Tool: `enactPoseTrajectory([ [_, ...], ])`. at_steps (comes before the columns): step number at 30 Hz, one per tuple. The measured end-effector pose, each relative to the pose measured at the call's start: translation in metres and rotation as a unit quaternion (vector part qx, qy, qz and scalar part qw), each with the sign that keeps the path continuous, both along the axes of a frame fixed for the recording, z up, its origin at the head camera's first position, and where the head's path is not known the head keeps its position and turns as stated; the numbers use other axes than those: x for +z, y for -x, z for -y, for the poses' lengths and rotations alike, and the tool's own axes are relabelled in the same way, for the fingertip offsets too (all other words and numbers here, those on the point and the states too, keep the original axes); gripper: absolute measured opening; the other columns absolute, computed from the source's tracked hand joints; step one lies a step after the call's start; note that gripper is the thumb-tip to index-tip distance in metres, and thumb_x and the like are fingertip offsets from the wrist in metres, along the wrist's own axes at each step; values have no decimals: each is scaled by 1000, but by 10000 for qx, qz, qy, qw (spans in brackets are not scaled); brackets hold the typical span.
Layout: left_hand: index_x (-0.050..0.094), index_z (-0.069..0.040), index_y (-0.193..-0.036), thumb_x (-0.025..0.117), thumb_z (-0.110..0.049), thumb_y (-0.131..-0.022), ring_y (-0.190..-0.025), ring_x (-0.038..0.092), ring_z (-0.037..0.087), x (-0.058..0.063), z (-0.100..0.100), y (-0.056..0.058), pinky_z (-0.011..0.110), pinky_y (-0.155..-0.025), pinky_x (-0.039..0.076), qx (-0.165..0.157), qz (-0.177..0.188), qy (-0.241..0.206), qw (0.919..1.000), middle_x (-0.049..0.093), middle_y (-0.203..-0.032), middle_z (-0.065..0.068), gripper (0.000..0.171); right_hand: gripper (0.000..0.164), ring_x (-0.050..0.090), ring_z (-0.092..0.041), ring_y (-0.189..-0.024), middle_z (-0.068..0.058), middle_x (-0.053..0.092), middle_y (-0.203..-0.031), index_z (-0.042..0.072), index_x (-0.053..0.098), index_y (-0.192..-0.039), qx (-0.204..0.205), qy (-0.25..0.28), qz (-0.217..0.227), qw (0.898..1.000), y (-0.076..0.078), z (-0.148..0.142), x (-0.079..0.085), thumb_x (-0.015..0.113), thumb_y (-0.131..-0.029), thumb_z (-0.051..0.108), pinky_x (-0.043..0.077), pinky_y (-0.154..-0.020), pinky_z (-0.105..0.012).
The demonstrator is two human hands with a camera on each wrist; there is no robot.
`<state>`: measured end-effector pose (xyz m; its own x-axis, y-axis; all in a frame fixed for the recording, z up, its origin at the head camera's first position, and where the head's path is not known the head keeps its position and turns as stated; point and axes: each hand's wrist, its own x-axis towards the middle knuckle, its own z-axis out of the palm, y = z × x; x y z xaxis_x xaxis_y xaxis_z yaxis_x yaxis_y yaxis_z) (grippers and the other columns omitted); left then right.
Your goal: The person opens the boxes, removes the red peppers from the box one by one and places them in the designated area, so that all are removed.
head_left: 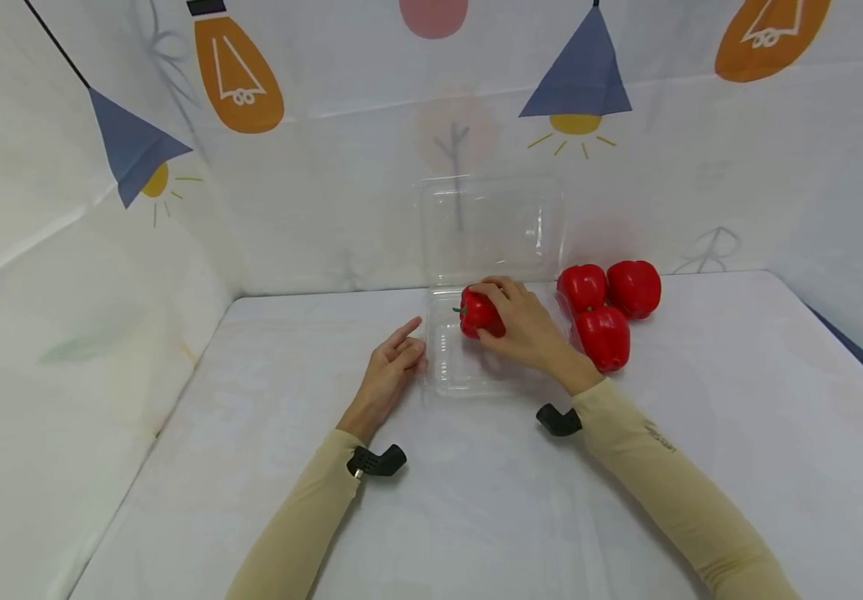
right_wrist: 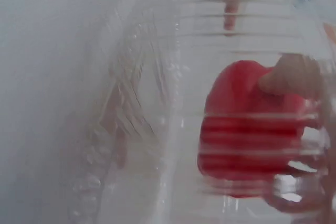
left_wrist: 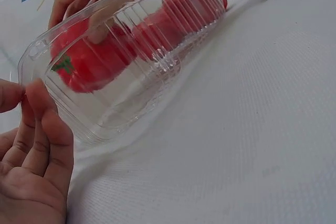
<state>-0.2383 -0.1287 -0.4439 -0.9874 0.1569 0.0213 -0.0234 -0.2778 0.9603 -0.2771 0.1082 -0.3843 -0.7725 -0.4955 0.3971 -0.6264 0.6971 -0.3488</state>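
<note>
A red bell pepper (head_left: 480,314) with a green stem sits inside the base of a clear plastic clamshell container (head_left: 469,387). My right hand (head_left: 524,325) grips this pepper from the right side, thumb toward me and fingers over the far side. At the container's left edge is my left hand (head_left: 393,367); in the left wrist view its thumb and fingertips (left_wrist: 39,95) pinch the rim at the corner, while one finger points forward in the head view. Through the ribbed container wall, the right wrist view shows the pepper (right_wrist: 247,129) blurred.
Three more red bell peppers (head_left: 604,337) stand in a cluster just right of the container. The raised clear lid (head_left: 493,229) leans at the back near a patterned curtain (head_left: 341,192). A white cloth (head_left: 476,500) covers the table.
</note>
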Motion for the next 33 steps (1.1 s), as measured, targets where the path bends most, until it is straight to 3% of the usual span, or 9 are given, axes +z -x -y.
enactPoseTrajectory([
  [8,34,-5,-145,55,-4,-93,-70,55,8,1,1,-2,17,-65,49,-66,-4,-141,9999,55,-94,3,56,72,43,-26,-123,-9,44,-134,17,45,-133,-28,509,31,9987,-10,-20,8,80,-70,21,54,-86,-47],
  [20,34,-5,-145,55,-3,-93,-70,56,7,-2,3,-2,16,-65,50,-211,-53,-125,9997,54,-98,9,56,67,42,-27,-122,-10,44,-133,18,48,-130,-427,910,177,9948,-19,-48,17,78,-71,21,53,-87,-52],
  [33,36,-7,-145,53,-2,-93,-75,54,7,-2,2,-3,15,-66,47,-351,-153,34,9993,56,-92,-1,54,61,42,-29,-120,-12,47,-129,13,49,-128,-690,1207,178,9901,-22,-74,22,75,-73,18,51,-86,-56],
])
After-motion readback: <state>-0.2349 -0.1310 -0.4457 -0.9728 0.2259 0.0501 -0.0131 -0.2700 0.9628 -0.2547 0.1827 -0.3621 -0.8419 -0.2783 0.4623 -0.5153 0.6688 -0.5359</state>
